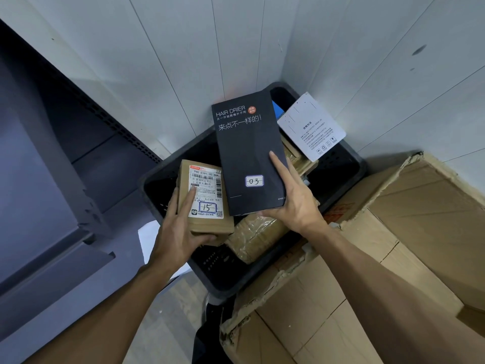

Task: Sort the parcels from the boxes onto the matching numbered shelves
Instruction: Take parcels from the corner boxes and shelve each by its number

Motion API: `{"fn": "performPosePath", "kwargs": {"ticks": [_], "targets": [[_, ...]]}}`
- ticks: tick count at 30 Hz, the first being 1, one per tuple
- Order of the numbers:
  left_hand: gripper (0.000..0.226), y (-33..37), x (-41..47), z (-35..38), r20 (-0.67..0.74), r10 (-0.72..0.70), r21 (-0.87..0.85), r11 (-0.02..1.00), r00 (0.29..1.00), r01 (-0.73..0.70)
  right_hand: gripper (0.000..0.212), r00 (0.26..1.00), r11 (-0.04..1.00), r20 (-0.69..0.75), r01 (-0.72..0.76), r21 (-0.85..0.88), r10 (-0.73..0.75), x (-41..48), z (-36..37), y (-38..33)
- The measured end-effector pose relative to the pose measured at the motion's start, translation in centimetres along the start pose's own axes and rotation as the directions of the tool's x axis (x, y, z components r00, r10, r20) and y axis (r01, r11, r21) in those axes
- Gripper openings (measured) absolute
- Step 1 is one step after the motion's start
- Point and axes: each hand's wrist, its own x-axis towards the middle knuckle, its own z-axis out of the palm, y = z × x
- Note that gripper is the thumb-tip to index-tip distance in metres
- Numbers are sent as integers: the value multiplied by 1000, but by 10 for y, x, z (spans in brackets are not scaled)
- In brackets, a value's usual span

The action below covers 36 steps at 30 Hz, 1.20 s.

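We have the left hand (181, 229) gripping the brown parcel tagged 15 (207, 198), thumb under its near edge, fingers on the label. The right hand (296, 203) pinches the black hair drier box tagged 03 (246, 148) at its lower corner, both lifted over the black crate (225, 285). We read both tags, then take a fuller hold on the long box, since it looks likely to tip on the way to the dark shelving (78, 158).

crate (168, 177) between shelf (65, 153), cardboard boxes (420, 232)

white panelled wall (183, 48) | dark smudge (419, 49) | white sheet (149, 240) on floor (173, 306)
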Motion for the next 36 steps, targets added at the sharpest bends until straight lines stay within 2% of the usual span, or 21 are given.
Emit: {"fn": "performPosePath", "kwargs": {"ticks": [11, 20, 26, 30, 36], "targets": [[125, 10, -14, -15, -73, 42, 31, 999, 996, -40, 128, 999, 999, -41, 16, -49, -18, -7, -16, -25], [124, 75, -42, -47, -90, 82, -19, 996, 993, -84, 129, 996, 998, -87, -9, -64, 3, -39, -78, -63], [123, 126, -62, -69, -76, 119, -66, 990, 990, -124, 128, 992, 999, -123, -26, 33, 30, -79, -128, -86], [124, 149, -76, -74, -49, 118, -39, 992, 992, -120, 123, 989, 996, -131, -66, 62, 74, -112, -150, -93], [125, 155, -87, -54, -10, 156, -17, 988, 988, -157, 123, 983, 987, -122, -128, 98, 139, -146, -150, -67]]}}
